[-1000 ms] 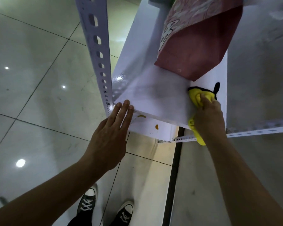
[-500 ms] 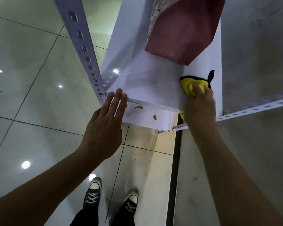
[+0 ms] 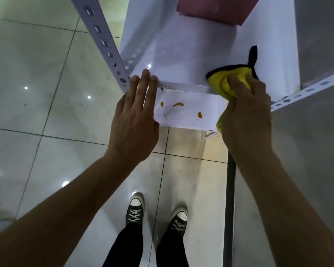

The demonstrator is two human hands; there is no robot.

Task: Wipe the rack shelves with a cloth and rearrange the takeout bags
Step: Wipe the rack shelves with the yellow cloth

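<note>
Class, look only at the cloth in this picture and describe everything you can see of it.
The cloth is bright yellow, soft and fleecy-looking, with a black trimmed edge and a black loop sticking up at its far corner. It is bunched, not spread flat. The right hand grips it, fingers curled over its top, pressing it on the front edge of the white shelf. One end hangs down past that edge, beside the stained shelf below.

Your view is dim and slightly cool, lit from overhead: the glossy floor tiles [image 3: 37, 105] throw back several small white ceiling-light spots, and 1 sharp glint sits on the white shelf [image 3: 181, 54] near its front edge. Your forearms read dark and underexposed. The wide lens bends the perforated rack post [image 3: 102, 43] and stretches the frame edges. Detail is soft throughout, softest toward the corners.
</note>
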